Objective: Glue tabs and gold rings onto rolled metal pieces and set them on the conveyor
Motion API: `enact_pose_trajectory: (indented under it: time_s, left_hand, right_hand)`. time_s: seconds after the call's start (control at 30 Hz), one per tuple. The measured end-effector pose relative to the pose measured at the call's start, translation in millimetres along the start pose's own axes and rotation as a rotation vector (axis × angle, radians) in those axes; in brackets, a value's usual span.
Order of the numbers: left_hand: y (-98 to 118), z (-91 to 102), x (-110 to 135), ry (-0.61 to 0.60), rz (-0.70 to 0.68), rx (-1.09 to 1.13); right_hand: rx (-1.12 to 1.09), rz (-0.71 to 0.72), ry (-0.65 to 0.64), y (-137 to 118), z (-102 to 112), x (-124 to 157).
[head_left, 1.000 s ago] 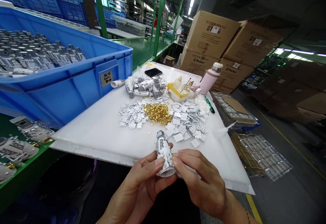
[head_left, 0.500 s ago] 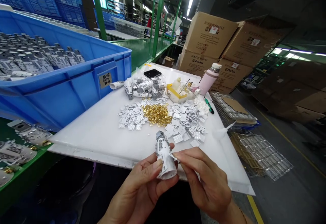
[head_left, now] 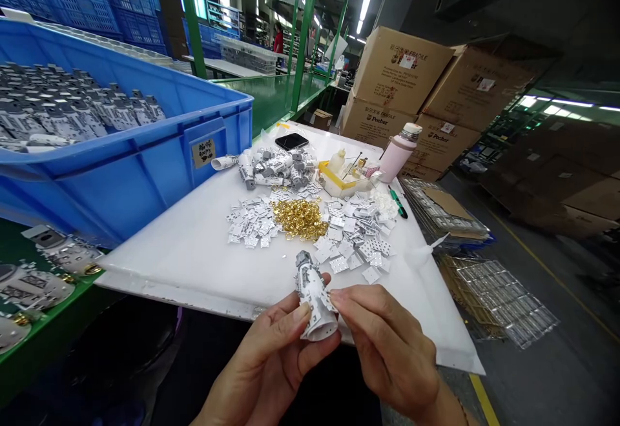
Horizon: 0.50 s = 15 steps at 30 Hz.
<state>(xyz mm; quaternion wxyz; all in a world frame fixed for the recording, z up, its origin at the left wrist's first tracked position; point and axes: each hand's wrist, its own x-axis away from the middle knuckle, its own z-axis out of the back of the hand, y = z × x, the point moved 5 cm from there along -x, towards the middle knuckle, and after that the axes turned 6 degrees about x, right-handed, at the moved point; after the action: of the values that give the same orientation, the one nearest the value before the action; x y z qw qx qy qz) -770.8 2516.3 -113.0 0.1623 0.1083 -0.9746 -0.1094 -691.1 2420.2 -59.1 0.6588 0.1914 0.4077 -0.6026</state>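
Observation:
My left hand (head_left: 271,361) grips a small white-and-grey model part (head_left: 314,297), tube-shaped with a wider open end, just off the near edge of the white board (head_left: 194,252). My right hand (head_left: 387,348) pinches a tiny flat silver piece against the part's right side. Beyond them on the board lie a heap of gold rings (head_left: 299,218), scattered silver perforated plates (head_left: 353,232) and a pile of similar grey model parts (head_left: 278,164).
A big blue crate (head_left: 145,148) full of grey parts stands at the left. A yellow tray (head_left: 339,181), pink bottle (head_left: 398,152), phone (head_left: 291,141) and green pen (head_left: 398,201) sit at the board's far end. Cardboard boxes (head_left: 402,77) and clear trays (head_left: 498,297) are at the right.
My right fingers have shifted a little along the part's side; the part stays in my left hand at nearly the same place. The view has drifted slightly.

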Motion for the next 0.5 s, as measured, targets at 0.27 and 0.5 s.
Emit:
enact_pose_trajectory:
  time_s: [0.27,0.5]
  left_hand:
    - [0.8,-1.4,2.3,0.098,-0.052,-0.026]
    - [2.4,3.4,0.0,0.057,-0.031,-0.055]
  right_hand:
    - [0.018,0.053,-0.038,0.9,-3.4,-0.8]
    - [0.004,0.109,-0.165,4.2,-3.4,-0.1]
